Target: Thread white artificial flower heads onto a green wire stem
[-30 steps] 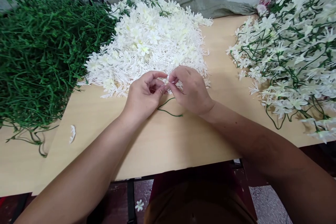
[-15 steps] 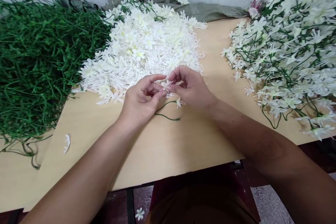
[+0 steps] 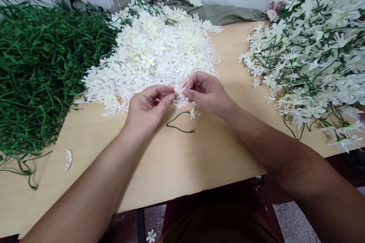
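Observation:
A small white artificial flower [image 3: 179,90] is between my two hands, above the near edge of a white flower pile. My right hand [image 3: 209,93] pinches it from the right with thumb and forefinger. From the left, my left hand [image 3: 149,108] has curled fingers whose tips hold the petal edge, the thumb a little lower. Thin white stamens show by the right fingertips. Just below, a green stem [image 3: 173,124] lies bent on the board with a white flower head [image 3: 194,113] on its end.
Green stems [image 3: 54,68] are heaped at the left, loose white flowers [image 3: 154,49] behind my hands, and stemmed white flowers [image 3: 313,60] at the right. A white stamen strip [image 3: 68,160] lies near my left forearm. One flower [image 3: 151,236] is below the board's [image 3: 176,171] front edge.
My left thumb and fingertips have drawn back slightly to the left, showing more of the flower. My right hand keeps its pinch. The view has shifted a little.

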`<state>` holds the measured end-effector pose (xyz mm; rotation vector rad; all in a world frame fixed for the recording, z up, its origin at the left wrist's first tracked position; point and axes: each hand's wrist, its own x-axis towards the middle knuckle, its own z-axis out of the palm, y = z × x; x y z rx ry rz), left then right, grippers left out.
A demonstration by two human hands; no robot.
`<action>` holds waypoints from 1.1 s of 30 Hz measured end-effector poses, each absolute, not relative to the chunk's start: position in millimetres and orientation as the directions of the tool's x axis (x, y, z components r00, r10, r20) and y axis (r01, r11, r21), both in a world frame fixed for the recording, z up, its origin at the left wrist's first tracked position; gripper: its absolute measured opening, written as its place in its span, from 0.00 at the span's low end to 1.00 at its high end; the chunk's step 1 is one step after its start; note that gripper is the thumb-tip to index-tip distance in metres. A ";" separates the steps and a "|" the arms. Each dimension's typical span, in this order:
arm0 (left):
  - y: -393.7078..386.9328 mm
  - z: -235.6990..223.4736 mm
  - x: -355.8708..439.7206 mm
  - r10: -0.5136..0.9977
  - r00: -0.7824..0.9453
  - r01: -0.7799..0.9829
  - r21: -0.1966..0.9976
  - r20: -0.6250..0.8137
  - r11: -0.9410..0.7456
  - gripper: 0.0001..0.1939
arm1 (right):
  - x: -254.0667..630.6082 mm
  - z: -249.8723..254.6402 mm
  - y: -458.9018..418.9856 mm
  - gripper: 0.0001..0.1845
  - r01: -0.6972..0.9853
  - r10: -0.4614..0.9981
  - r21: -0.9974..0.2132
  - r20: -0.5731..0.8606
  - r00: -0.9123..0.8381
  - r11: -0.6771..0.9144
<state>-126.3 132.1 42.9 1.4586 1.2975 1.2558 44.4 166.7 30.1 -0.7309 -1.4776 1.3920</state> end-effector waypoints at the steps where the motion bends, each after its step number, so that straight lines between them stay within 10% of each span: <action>1: 133.4 41.1 -126.7 0.989 -0.023 0.197 0.970 0.149 -0.141 0.12 | 43.9 30.0 166.1 0.26 -0.180 0.896 -0.970 0.222 -0.385 0.163; 15: 131.8 42.9 -131.7 0.966 0.086 0.334 0.907 0.242 -0.257 0.11 | 41.5 35.2 159.9 0.24 -0.127 0.848 -0.953 0.302 -0.435 0.275; 26: 115.7 54.7 -126.5 0.638 0.758 0.570 0.339 0.136 -0.748 0.07 | 58.2 42.9 168.2 0.27 -0.192 0.893 -0.981 0.097 -0.439 0.013; 33: 122.7 57.7 -142.3 0.797 0.562 0.628 0.513 0.221 -0.585 0.05 | 51.4 33.6 167.8 0.25 -0.204 0.889 -0.975 0.019 -0.457 -0.084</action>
